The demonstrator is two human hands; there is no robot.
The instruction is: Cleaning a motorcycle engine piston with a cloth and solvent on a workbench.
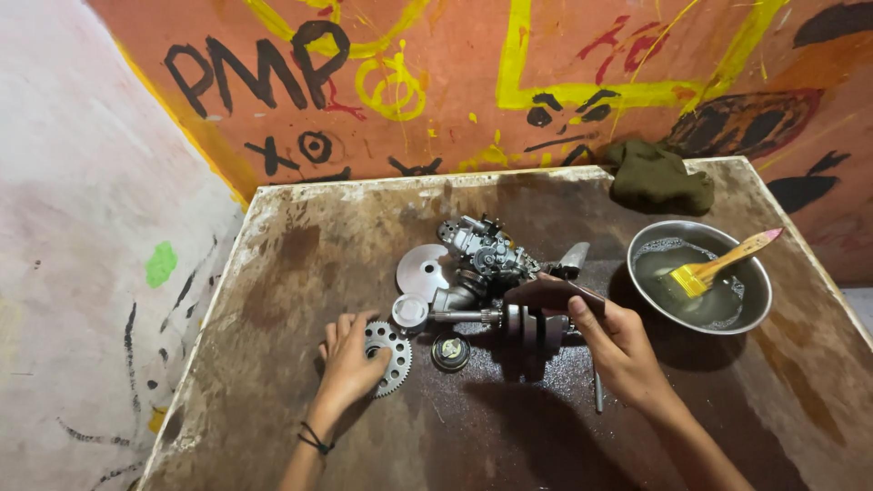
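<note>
My left hand (348,360) lies on a toothed metal sprocket (392,359) flat on the stained brown table (300,264), fingers curled over its left side. My right hand (620,348) grips a dark flat piece (552,294) above a crankshaft (527,325) whose splined shaft points left. Just behind lies a grey carburettor-like assembly (484,252). A round silver disc (423,269), a small white cap (410,311) and a dark round cap (450,352) sit between my hands.
A metal bowl (755,309) of cloudy liquid with a yellow-bristled brush (723,264) in it stands at the right. A dark green cloth (657,177) is bunched at the far right corner. A thin metal rod (598,393) lies by my right wrist. Painted walls close in behind and left.
</note>
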